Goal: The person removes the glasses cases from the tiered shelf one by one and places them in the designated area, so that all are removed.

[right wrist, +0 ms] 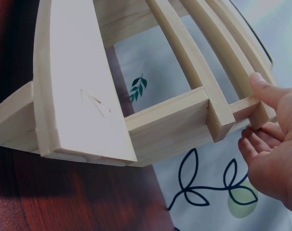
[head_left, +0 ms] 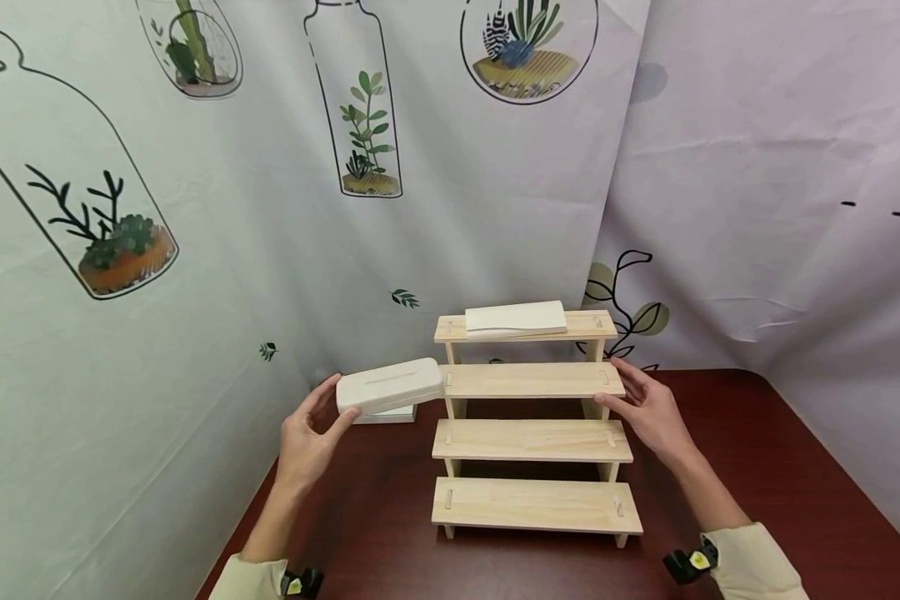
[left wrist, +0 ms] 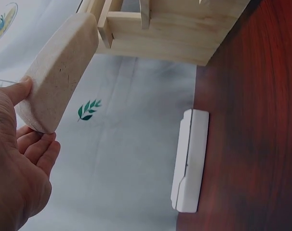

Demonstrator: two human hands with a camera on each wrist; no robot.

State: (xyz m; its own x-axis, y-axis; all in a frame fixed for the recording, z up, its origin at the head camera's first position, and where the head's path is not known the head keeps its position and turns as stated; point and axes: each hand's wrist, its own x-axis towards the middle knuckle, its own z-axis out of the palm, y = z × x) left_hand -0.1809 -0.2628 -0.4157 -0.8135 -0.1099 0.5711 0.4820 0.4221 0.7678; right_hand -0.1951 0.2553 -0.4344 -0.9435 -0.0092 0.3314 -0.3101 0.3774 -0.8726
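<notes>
My left hand (head_left: 307, 442) pinches a white oblong case (head_left: 390, 385) with rounded ends, thumb on one side and fingers on the other. The case is raised at the left end of the tiered wooden shelf stand (head_left: 532, 504), beside its second step from the top. In the left wrist view the same case (left wrist: 59, 72) shows a plain, lightly marked face. My right hand (head_left: 652, 417) grips the right end of that second step. From the right wrist, the thumb of this hand (right wrist: 273, 139) lies over the step's end, fingers below it.
Another white case (head_left: 515, 319) lies on the stand's top step. A further white case (left wrist: 192, 161), with a seam along its side, lies on the dark red table (head_left: 375, 533) left of the stand. A printed cloth (head_left: 450, 242) hangs close behind.
</notes>
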